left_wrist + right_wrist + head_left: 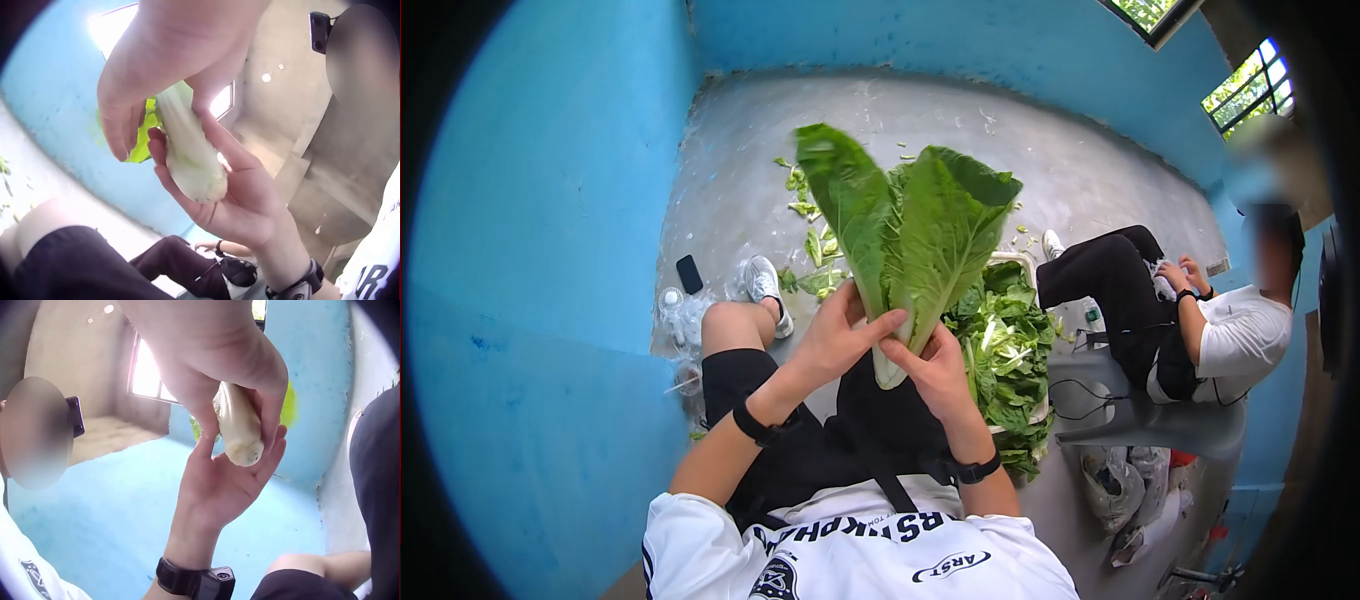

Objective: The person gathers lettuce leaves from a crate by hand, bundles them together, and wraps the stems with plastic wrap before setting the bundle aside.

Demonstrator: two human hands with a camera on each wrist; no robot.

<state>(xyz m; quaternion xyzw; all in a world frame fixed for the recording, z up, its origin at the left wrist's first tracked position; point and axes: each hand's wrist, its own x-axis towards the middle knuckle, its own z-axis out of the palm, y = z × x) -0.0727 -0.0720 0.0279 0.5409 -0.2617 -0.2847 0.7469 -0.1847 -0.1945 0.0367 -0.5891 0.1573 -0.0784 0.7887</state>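
A head of leafy greens [940, 230] stands upright between both hands in the head view, leaves up and the pale stem end [889, 374] down. The left hand [837, 340] grips it from the left, its thumb across the stalks. From the right, the right hand [940, 372] holds the lower stalks, its thumb close to the left thumb. The left wrist view shows the white stem [195, 159] lying against the right hand's fingers and palm [240, 200]. In the right wrist view the cut base [244, 452] points down between the hands.
A crate [1028, 262] heaped with leaves [1005, 350] stands right of the legs. Leaf scraps [822, 245] lie on the floor [750, 130]. A phone [689, 274] and plastic bags [685, 320] are at left; another person [1240, 325] sits at right.
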